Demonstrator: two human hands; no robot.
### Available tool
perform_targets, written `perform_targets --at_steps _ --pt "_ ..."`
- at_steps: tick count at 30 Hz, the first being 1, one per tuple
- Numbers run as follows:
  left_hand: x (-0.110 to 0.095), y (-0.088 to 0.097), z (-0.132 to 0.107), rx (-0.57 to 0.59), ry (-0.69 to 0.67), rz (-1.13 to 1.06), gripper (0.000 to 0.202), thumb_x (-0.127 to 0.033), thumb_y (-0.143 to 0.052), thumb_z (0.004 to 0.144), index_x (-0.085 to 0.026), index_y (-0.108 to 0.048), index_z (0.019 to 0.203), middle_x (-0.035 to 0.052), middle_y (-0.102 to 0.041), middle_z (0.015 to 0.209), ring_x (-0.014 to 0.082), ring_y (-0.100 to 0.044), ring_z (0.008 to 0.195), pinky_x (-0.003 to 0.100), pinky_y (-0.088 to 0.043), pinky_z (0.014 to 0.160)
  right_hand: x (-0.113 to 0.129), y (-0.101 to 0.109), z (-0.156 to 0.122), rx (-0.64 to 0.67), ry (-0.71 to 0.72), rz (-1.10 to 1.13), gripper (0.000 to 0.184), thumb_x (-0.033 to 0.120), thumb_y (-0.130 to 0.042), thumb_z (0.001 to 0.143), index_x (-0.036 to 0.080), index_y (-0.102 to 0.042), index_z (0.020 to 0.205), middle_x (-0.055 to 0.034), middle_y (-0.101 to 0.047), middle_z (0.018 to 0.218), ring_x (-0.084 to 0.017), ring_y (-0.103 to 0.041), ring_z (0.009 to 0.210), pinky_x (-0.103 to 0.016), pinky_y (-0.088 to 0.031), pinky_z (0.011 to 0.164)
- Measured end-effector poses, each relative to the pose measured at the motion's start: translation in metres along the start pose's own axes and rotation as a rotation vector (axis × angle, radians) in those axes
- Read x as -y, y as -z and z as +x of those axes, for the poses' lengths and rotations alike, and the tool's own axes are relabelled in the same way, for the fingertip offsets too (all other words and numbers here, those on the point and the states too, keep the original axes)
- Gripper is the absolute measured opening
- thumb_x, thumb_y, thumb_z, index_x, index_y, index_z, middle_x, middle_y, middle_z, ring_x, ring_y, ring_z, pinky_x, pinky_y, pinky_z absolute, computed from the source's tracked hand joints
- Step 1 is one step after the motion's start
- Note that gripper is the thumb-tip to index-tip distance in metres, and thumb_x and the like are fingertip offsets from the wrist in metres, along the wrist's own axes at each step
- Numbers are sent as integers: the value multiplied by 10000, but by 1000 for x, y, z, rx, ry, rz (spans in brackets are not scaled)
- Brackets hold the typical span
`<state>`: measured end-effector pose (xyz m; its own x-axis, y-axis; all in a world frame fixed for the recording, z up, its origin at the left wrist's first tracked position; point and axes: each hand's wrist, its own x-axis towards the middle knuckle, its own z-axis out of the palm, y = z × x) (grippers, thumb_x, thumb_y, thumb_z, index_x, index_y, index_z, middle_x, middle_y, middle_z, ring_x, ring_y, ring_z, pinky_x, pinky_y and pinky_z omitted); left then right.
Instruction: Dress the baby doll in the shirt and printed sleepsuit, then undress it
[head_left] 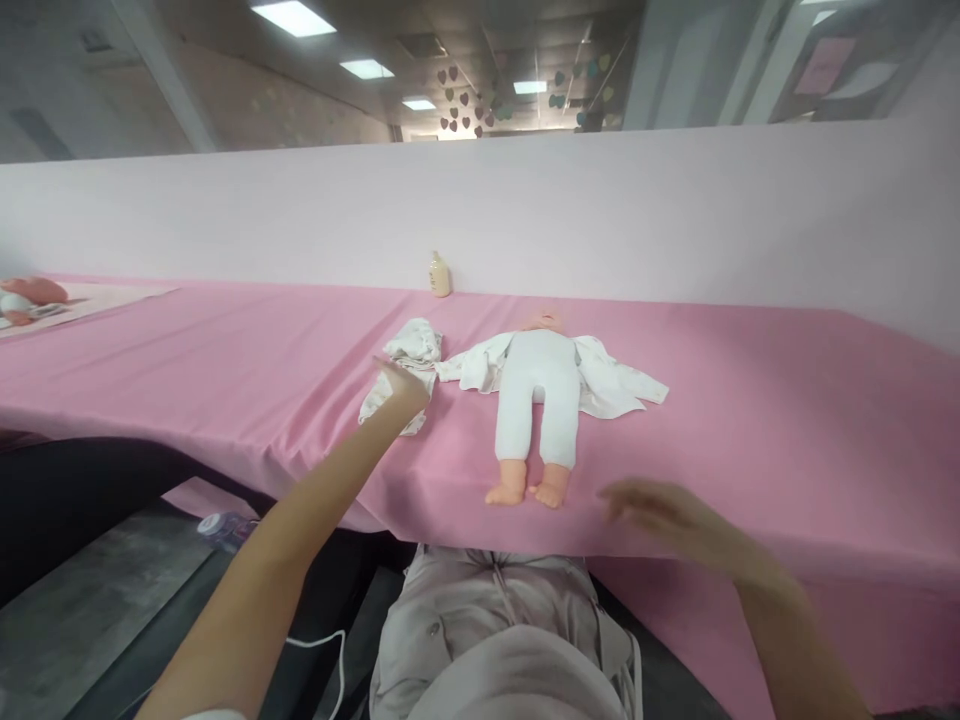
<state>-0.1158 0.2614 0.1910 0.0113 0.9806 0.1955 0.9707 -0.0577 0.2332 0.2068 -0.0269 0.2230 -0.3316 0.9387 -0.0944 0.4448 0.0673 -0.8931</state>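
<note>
A baby doll (538, 365) with a white cloth body lies on its back on the pink-covered table, feet toward me. Beneath it a small white shirt (611, 385) is spread, with its sleeves out to both sides. My left hand (405, 388) is over the folded white baby clothes (416, 342) left of the doll; its visible fingers reach out, and I cannot tell if it touches the cloth. Slightly blurred, my right hand (664, 508) hovers near the table's front edge, right of the doll's feet, fingers extended and holding nothing.
A pump bottle (439, 275) stands by the white wall (525, 215) at the back. Another doll (34, 292) lies on a pale mat at far left. Below the table edge are a capped plastic bottle (225, 530) and a white cable (341, 660).
</note>
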Motion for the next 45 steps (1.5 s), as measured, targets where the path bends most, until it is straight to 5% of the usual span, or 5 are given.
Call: perform_targets --at_steps 7,13,17,27,45 --pt "-111 -10 21 -102 -334 -28 462 -338 -324 901 -106 -420 1288 167 -510 1277 287 -440 1214 466 -286 1037 48 36 150 -269 185 -182 344 362 -474 871 159 -591 1124 -66 -588 1215 -169 -535 1123 -296 -396 975" --pt "-114 -59 31 -96 -197 -82 523 -389 -241 913 -156 -326 1374 160 -326 1440 309 -281 1326 578 -218 1037 15 21 260 -544 -65 -704 420 241 -416 876 53 -475 1247 -198 -407 1375 -280 -323 1299 -490 -197 1071" --pt "-95 -76 26 -126 -226 -28 573 -402 -261 900 -202 -219 1435 128 -196 1502 324 -154 1375 646 -125 1034 -7 3 275 -697 -56 -929 492 289 -292 911 68 -359 1345 -202 -279 1451 -302 -204 1345 -603 -99 1048" --pt "-93 -78 27 -136 -226 -36 563 -405 -249 906 -207 -235 1433 122 -205 1501 309 -156 1378 645 -135 1035 30 13 340 -401 -416 -1076 669 345 -423 843 -2 -279 1397 -245 -204 1469 -393 -161 1349 -546 -96 1066" --pt "-99 -72 24 -206 -156 -45 638 -412 -261 887 -75 -205 1426 193 -282 1454 363 -202 1342 685 -142 1004 6 14 361 -649 -159 -1112 393 208 -472 802 129 -543 1180 -171 -512 1245 -293 -342 1193 -551 -179 1007"
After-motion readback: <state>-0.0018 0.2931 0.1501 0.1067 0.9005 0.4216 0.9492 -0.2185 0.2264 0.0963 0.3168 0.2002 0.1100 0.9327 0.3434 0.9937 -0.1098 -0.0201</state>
